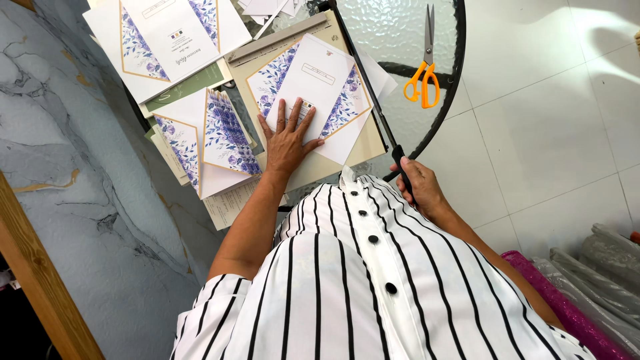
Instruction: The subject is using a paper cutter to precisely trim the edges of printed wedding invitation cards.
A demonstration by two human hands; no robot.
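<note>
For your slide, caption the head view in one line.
Left hand presses a floral card flat on a paper cutter; right hand grips its black handle.

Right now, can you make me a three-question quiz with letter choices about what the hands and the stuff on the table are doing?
1. Where does the left hand lie?
A. flat on the flowered card
B. on the scissors
C. on the floor

2. What colour are the handles of the scissors?
A. green
B. orange
C. blue

3. How is the right hand?
A. open and flat
B. pointing up
C. closed round the black handle of the paper cutter

Answers: 1 A, its fingers spread on the card. 2 B, orange loops on the glass table. 3 C, fingers wrap the black grip.
</note>
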